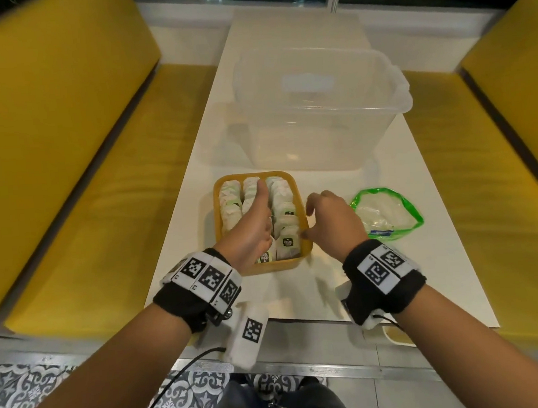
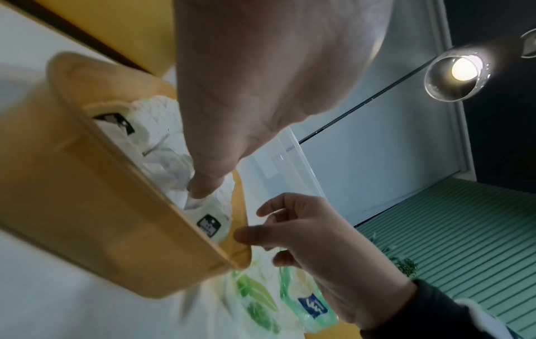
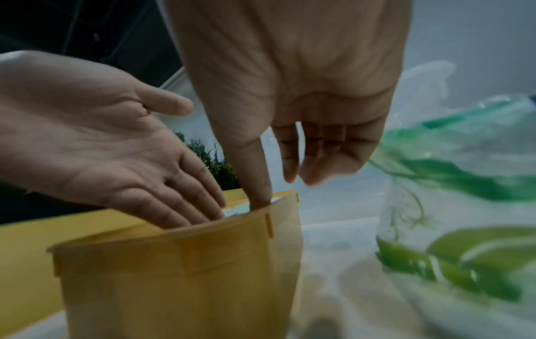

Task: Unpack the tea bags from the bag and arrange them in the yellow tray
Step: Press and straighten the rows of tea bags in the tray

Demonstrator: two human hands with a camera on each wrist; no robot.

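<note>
The yellow tray sits on the white table, filled with three rows of white tea bags. My left hand stands edgewise inside it, thumb up; in the right wrist view its straight fingers dip down among the bags. My right hand hovers at the tray's right rim. Its thumb reaches just inside the wall, and its other fingers hang loosely curled, holding nothing. The clear bag with green print lies slack to the right of that hand.
A large clear plastic tub stands on the table right behind the tray. Yellow bench seats run along both sides of the narrow table. Cables hang from my wrist bands at the near edge.
</note>
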